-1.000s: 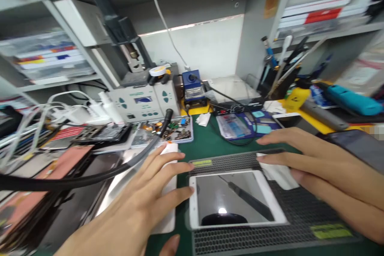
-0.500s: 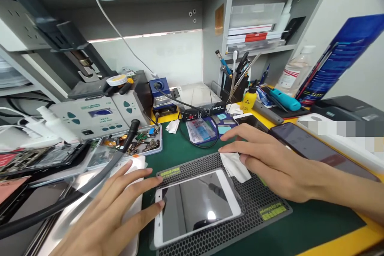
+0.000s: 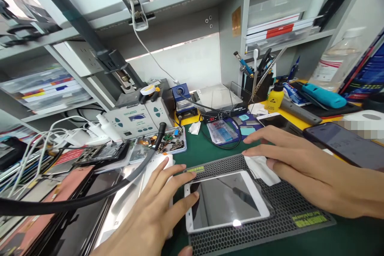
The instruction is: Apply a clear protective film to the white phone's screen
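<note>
A white-framed phone (image 3: 222, 200) lies face up on a dark honeycomb-patterned mat (image 3: 294, 204), with a clear film edge past its right side. The dark glass reflects a lamp spot and a tool. My left hand (image 3: 153, 208) is spread over the phone's left end. Two of its fingertips are at the phone's upper left corner and edge. To the right of the phone, a folded white wipe (image 3: 264, 171) rests on the mat. My right hand (image 3: 303, 164) reaches over it from the right, fingers stretched and apart, fingertips at the wipe's far edge and thumb beside it.
A black hose (image 3: 132, 176) arches over stacked phone parts on the left. Behind are a parts tray (image 3: 171, 144), a grey control station (image 3: 135, 118) and a soldering stand (image 3: 183, 96). A yellow bottle (image 3: 274, 98), tool holder and dark phone (image 3: 345, 140) stand or lie rightward.
The view has swung left and the whole scene sits further right. Both hands, the phone and the wipe keep nearly the same places relative to one another.
</note>
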A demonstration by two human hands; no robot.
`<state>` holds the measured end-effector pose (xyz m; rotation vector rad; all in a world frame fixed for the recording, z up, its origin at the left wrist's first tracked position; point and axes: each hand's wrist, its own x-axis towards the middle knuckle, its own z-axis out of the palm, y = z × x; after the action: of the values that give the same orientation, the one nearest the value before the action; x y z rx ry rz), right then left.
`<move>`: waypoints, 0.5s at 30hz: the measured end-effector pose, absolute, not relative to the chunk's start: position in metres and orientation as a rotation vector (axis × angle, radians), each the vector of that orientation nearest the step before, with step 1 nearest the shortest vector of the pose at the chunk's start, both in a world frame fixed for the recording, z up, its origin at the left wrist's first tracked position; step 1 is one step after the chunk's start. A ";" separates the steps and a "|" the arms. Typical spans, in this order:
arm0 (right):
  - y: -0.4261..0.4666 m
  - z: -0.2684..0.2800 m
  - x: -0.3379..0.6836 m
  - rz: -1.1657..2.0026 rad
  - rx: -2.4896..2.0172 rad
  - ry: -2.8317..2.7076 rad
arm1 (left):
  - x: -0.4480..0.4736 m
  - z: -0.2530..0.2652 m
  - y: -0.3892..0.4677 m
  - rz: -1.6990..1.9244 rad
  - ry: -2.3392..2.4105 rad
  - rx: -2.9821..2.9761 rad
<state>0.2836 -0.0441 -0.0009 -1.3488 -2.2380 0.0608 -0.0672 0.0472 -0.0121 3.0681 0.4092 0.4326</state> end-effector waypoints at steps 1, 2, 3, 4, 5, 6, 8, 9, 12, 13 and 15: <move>-0.044 -0.001 0.284 0.070 -1.355 -2.247 | -0.066 -0.013 0.046 0.426 0.386 3.077; -0.043 -0.001 0.284 0.081 -1.364 -2.249 | -0.065 -0.013 0.045 0.412 0.366 3.086; -0.043 -0.002 0.285 0.091 -1.367 -2.245 | -0.063 -0.012 0.045 0.394 0.354 3.090; -0.043 -0.002 0.285 0.100 -1.367 -2.232 | -0.062 -0.011 0.044 0.377 0.356 3.088; -0.042 -0.003 0.284 0.108 -1.362 -2.216 | -0.061 -0.010 0.044 0.360 0.363 3.075; -0.042 -0.004 0.284 0.119 -1.358 -2.199 | -0.060 -0.008 0.043 0.335 0.381 3.053; -0.042 -0.005 0.283 0.138 -1.361 -2.164 | -0.056 -0.003 0.043 0.263 0.417 2.993; -0.042 -0.006 0.283 0.150 -1.366 -2.154 | -0.053 -0.001 0.042 0.229 0.428 2.961; -0.041 -0.007 0.282 0.163 -1.380 -2.144 | -0.045 0.004 0.041 0.174 0.451 2.886; -0.041 -0.007 0.282 0.158 -1.379 -2.145 | -0.041 0.005 0.040 0.176 0.450 2.873; -0.040 -0.005 0.281 0.135 -1.368 -2.145 | -0.035 0.007 0.039 0.173 0.448 2.862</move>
<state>0.2813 -0.0399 -0.0054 -1.3675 -2.1452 0.1345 -0.0350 0.0391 0.0071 2.8619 0.4480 0.1727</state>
